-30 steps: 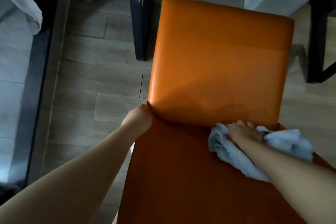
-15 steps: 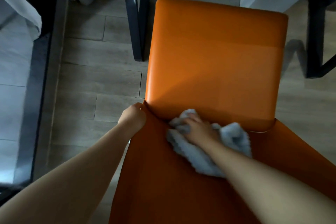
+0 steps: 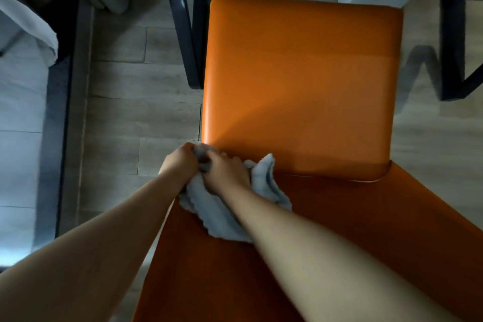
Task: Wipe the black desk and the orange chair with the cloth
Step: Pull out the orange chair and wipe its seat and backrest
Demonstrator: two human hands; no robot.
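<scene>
Both hands meet on the cloth at the chair's back-left seat corner.
Left hand (image 3: pixel 180 162) and right hand (image 3: pixel 226 174) each grip the cloth (image 3: pixel 222 214) on the chair (image 3: pixel 300 73) seat; I judge the chair wipe underway. No table or containers in my view.

The seat (image 3: pixel 352 230) lies open to the right of the cloth (image 3: pixel 222 212), and the backrest (image 3: pixel 300 86) walls its far edge. Both hands (image 3: pixel 206 167) and the bunched cloth crowd the seat's left rear corner. Dark legs (image 3: pixel 190 42) stand on the floor (image 3: pixel 136 112) just left of the backrest.
</scene>
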